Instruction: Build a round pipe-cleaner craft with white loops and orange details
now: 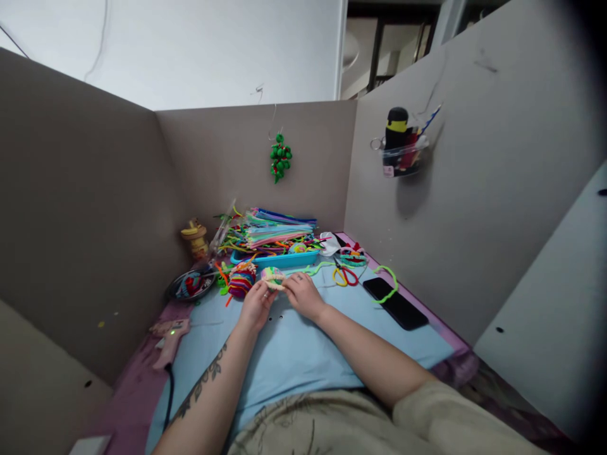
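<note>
A pastel craft piece [272,276] is just below-left of frame centre, its near edge pinched by the left hand [257,304] and right hand [305,295], fingers nearly closed, apparently because 2 grips steady it; the glue gun [172,337], lower left, seems within reach.

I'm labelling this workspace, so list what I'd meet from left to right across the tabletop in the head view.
Pink glue gun → striped ball → pastel piece → right hand → scissors → black phone.
</note>
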`<state>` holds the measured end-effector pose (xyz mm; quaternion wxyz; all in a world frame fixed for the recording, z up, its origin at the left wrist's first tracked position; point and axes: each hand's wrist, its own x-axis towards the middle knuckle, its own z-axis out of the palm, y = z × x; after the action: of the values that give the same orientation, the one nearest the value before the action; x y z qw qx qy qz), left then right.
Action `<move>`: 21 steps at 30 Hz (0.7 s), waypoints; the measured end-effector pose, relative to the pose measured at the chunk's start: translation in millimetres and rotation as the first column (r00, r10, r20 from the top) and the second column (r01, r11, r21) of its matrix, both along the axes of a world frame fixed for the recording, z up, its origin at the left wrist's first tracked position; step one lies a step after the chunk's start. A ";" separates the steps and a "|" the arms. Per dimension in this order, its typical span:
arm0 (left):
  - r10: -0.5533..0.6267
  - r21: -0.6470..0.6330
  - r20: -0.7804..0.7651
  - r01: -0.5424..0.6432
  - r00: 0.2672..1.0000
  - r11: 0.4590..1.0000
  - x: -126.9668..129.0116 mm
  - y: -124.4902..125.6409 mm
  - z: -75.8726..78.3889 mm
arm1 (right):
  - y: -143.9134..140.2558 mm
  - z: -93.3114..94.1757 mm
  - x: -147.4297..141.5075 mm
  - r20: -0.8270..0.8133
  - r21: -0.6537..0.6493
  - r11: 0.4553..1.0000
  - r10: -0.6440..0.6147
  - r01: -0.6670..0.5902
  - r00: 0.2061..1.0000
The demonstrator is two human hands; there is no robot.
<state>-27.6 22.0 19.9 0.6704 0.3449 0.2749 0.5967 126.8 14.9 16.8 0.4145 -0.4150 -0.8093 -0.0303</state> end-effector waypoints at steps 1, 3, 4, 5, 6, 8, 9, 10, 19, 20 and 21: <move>0.006 -0.003 -0.007 -0.006 1.000 1.000 -0.4 0.5 -0.2 | 1.1 -0.9 0.1 -0.020 -0.006 1.000 0.012 -0.012 1.000; 0.017 -0.014 -0.006 -0.017 1.000 1.000 -1.6 1.9 -0.4 | 4.0 -3.3 0.6 -0.109 -0.025 0.999 0.045 -0.048 0.993; 0.023 -0.022 0.003 -0.023 1.000 0.999 -2.4 2.8 -0.3 | 5.7 -4.5 1.0 -0.177 -0.036 0.997 0.059 -0.066 0.983; 0.029 -0.030 0.016 -0.028 0.999 0.999 -3.3 3.8 0.0 | 7.2 -5.5 1.3 -0.250 -0.049 0.996 0.066 -0.080 0.966; 0.033 -0.038 0.032 -0.031 0.999 0.999 -4.2 4.8 0.4 | 8.7 -6.3 1.7 -0.320 -0.065 0.994 0.066 -0.092 0.945; 0.042 -0.061 0.071 -0.038 0.997 0.997 -5.9 6.7 1.7 | 10.8 -6.9 2.3 -0.434 -0.104 0.988 0.055 -0.111 0.899; 0.047 -0.077 0.091 -0.040 0.995 0.996 -6.5 7.4 2.4 | 11.6 -6.8 2.5 -0.478 -0.121 0.985 0.053 -0.125 0.877; 0.051 -0.095 0.109 -0.040 0.993 0.995 -7.0 7.9 3.3 | 12.3 -6.4 2.6 -0.518 -0.134 0.981 0.054 -0.143 0.854; -0.045 -0.149 0.147 0.067 0.988 0.987 -9.6 3.6 8.3 | 19.2 -5.3 3.9 -0.732 -0.154 0.952 0.069 -0.263 0.677; -0.074 -0.141 0.133 0.092 0.988 0.986 -10.3 3.4 8.0 | 19.4 -5.3 4.1 -0.737 -0.151 0.952 0.072 -0.268 0.672; -0.100 -0.134 0.121 0.117 0.987 0.984 -11.0 3.4 7.4 | 19.4 -5.2 4.3 -0.740 -0.148 0.951 0.075 -0.271 0.668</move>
<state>-38.6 25.4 27.4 0.7393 0.2764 0.2584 0.5570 131.1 34.3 11.6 0.6471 -0.3615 -0.6116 0.2767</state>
